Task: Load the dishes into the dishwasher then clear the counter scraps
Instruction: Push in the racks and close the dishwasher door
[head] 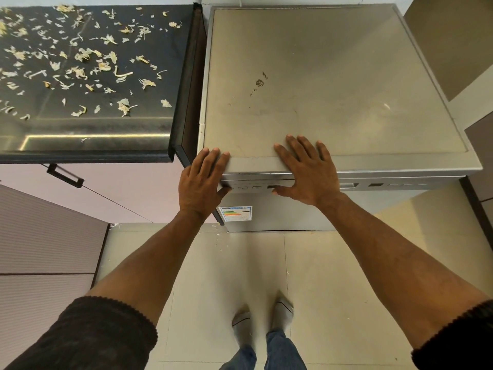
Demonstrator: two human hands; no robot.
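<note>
Both hands resting flat on dishwasher [333, 84] front top edge, left hand [201, 180] fingers straight, right hand [306, 169] fingers spread wide, scraps [80, 57] lying scattered on counter [106, 145] left of dishwasher

counter [106, 145]: scraps [80, 57] scattered, likely peelings | dishwasher top [333, 76]: hands flat

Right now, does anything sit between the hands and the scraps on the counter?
Nothing visible blocks them. Both the left hand and the right hand lie flat on the front edge of the dishwasher; the scraps lie scattered on the dark counter to the left, in the open.
</note>
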